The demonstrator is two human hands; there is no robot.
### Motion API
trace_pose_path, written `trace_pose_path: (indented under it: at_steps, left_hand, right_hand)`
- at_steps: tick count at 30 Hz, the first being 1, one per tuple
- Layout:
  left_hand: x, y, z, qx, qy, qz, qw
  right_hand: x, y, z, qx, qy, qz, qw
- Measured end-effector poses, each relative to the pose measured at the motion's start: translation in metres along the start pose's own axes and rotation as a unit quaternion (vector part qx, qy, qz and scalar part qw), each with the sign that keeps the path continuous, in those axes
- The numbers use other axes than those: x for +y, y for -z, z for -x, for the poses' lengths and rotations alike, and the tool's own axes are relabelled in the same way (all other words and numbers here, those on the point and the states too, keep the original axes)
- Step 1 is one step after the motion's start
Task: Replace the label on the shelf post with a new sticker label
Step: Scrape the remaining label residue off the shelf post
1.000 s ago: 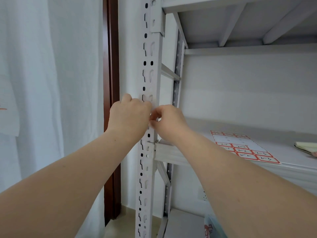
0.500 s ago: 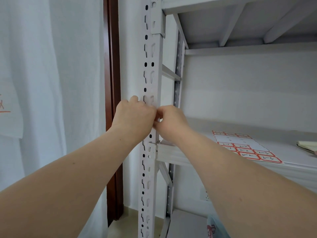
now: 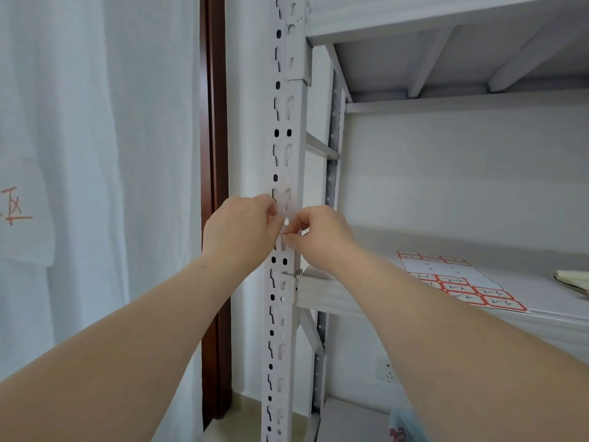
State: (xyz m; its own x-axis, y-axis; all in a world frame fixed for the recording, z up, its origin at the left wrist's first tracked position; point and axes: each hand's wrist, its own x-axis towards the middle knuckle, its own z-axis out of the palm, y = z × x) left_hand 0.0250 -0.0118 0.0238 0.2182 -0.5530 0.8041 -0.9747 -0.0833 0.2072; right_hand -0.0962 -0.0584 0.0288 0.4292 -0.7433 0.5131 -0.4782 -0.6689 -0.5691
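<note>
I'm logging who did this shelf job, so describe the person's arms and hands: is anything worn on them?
The left forearm and right forearm are bare, with no sleeves in view. The left hand and right hand wear no gloves; no ring, watch or bracelet shows on the sides seen.

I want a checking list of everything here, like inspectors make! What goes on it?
Surface: white shelf board, with things lying on it.
Job's things: shelf post; pale label on it; sticker sheet flat on the shelf board.
Clutter: yellowish pad at the far right.
Hands: left hand and right hand both pinch the label at the post.
Cables: nothing seen; a wall socket sits below.
Surroundings: white curtain, brown door frame.
</note>
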Motion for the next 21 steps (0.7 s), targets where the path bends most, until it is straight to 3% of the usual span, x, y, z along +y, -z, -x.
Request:
trace_pose_path:
  at_steps: [8, 21]
  left_hand:
    - [0.0040, -0.0020, -0.0033, -0.019, -0.014, -0.085, 0.996]
    - [0.0038, -0.0014, -0.0050, -0.031, 0.016, -0.029, 0.999]
  right_hand:
    - [-0.0005, -0.0010, -0.0006, 0.004, -0.005, 0.003, 1.000]
    - [-0.0008, 0.0004, -0.0010, -0.001, -0.006, 0.006, 1.000]
